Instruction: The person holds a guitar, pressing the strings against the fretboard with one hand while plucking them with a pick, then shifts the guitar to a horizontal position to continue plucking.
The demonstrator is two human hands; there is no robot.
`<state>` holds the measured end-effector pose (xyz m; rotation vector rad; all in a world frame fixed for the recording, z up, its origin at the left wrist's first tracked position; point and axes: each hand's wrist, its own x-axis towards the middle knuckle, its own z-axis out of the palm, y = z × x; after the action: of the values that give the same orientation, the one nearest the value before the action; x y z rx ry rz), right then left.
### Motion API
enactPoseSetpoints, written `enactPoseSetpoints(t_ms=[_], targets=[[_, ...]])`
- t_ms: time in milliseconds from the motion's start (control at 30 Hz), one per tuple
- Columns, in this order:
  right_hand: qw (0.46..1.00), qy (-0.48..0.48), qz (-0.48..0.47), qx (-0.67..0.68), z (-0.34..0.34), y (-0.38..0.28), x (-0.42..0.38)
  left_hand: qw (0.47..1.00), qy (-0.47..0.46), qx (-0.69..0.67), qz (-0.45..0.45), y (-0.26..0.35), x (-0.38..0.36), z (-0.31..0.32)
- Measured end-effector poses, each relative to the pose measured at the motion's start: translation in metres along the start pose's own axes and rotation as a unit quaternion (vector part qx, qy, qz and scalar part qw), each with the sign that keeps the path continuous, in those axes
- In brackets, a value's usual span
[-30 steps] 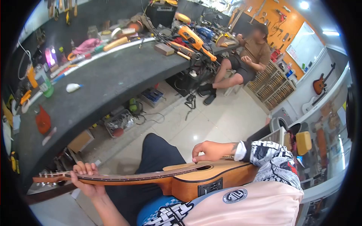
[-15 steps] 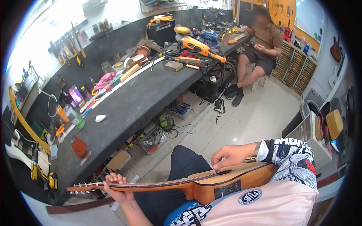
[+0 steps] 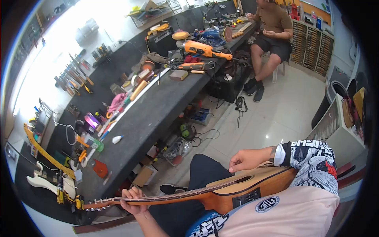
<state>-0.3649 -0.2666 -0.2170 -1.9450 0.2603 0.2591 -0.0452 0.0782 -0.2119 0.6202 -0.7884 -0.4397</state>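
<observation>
Guitar (image 3: 221,193) held across the lap as before, left hand (image 3: 132,199) fingers clamped around its neck, right hand (image 3: 246,160) fingertips bunched over the strings; only the view has lifted.

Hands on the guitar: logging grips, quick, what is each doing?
Left hand: closed around the guitar neck.
Right hand: fingers curled, on the strings at the soundhole.

place: guitar repair workshop
evidence: long workbench (image 3: 158,114) at 12 o'clock, hand tools (image 3: 73,77) on wall at 10, parts drawers (image 3: 312,43) at 2

Tool-strewn dark workbench (image 3: 158,114)
</observation>
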Motion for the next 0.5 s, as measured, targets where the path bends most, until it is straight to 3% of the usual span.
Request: enactPoseSetpoints(t_ms=[133, 233, 333, 433, 467, 500], targets=[[0.995, -0.085, 0.046, 0.021, 0.007, 0.04, 0.011, 1.0, 0.018, -0.017, 0.007, 0.001, -0.001, 0.001], [0.988, 0.0, 0.099, -0.122, 0.015, 0.043, 0.007, 1.0, 0.015, -0.009, 0.014, 0.001, -0.002, 0.007], [0.986, -0.027, -0.146, -0.076, 0.001, 0.014, 0.001, 0.999, 0.036, -0.018, 0.015, -0.002, -0.003, 0.008], [0.973, -0.073, -0.121, 0.18, -0.011, -0.015, -0.007, 0.998, 0.047, -0.03, 0.013, -0.005, -0.005, 0.003], [0.967, -0.087, -0.106, 0.214, -0.009, -0.005, -0.003, 0.998, 0.048, -0.032, 0.013, -0.006, -0.006, 0.003], [0.989, -0.09, -0.031, 0.116, -0.005, 0.009, 0.001, 0.998, 0.05, -0.035, 0.013, -0.006, -0.008, 0.002]])
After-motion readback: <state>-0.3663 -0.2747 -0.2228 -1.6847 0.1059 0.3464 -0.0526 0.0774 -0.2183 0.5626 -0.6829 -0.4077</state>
